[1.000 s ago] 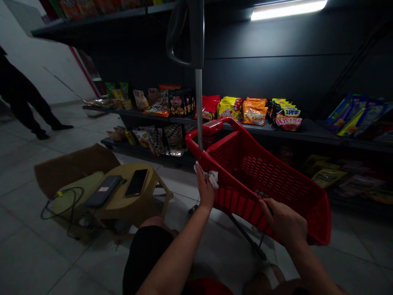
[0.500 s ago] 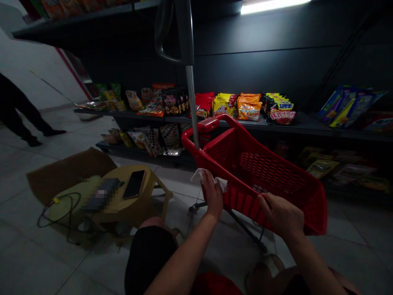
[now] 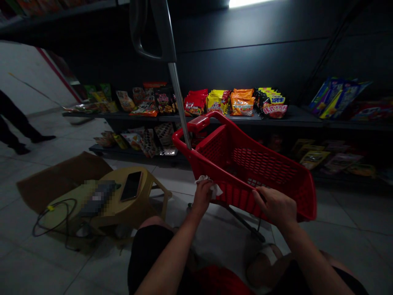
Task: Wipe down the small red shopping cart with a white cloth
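Though dim, red basket [image 3: 260, 164] lengthwise toward shelf [image 3: 301, 116], left fingers [image 3: 204, 190] seemingly shut on cloth [image 3: 216, 190], right fingers [image 3: 264, 196] clasping rim [image 3: 242, 192]

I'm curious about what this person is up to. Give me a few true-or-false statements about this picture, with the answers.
1. The left hand presses a white cloth against a red plastic shopping cart. True.
2. The right hand grips the cart's thin metal pole. False: it grips the cart's red side, and the thin metal pole stands away from it.
3. A black smartphone lies on a tan plastic stool. True.
4. Another person stands on the right, beside the blue packets. False: that person's dark-trousered legs show at the far left.
5. Colourful snack packets stand on a dark shelf. True.
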`<control>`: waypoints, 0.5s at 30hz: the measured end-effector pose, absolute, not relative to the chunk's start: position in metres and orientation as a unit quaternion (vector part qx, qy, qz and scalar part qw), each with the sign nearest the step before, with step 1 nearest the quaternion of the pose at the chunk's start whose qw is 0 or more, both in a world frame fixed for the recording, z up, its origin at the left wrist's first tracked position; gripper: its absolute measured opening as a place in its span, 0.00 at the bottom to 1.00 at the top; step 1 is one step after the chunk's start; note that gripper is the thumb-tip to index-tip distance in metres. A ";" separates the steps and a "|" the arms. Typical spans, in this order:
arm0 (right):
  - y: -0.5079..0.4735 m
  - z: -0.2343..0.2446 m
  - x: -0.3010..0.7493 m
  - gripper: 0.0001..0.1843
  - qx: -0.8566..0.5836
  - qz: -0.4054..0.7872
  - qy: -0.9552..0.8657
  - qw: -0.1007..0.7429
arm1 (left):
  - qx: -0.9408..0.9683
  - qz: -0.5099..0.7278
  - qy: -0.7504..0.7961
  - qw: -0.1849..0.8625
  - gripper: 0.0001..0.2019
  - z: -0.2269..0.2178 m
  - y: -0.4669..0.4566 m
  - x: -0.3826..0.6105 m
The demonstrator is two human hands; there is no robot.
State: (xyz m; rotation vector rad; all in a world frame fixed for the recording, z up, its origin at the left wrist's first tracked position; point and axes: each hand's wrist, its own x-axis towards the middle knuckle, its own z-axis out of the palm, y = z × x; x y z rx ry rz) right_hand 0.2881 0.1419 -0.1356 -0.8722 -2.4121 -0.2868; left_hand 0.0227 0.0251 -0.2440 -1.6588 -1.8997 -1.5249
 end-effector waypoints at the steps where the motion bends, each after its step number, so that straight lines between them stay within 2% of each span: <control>1: 0.141 -0.135 0.288 0.20 -0.323 -0.108 -0.898 0.278 | -0.544 -0.529 -0.643 0.106 0.15 -0.237 0.026 0.024; 6: 0.137 -0.136 0.290 0.19 -0.319 -0.121 -0.899 0.275 | -0.430 -0.635 -0.623 0.151 0.26 -0.213 0.034 0.020; 11: 0.132 -0.140 0.287 0.17 -0.312 -0.105 -0.901 0.282 | -0.232 -0.742 -0.626 -0.055 0.21 -0.256 0.020 0.029; 15: 0.131 -0.137 0.280 0.17 -0.314 -0.100 -0.902 0.278 | -0.095 -0.768 -0.621 -0.125 0.16 -0.295 0.002 0.044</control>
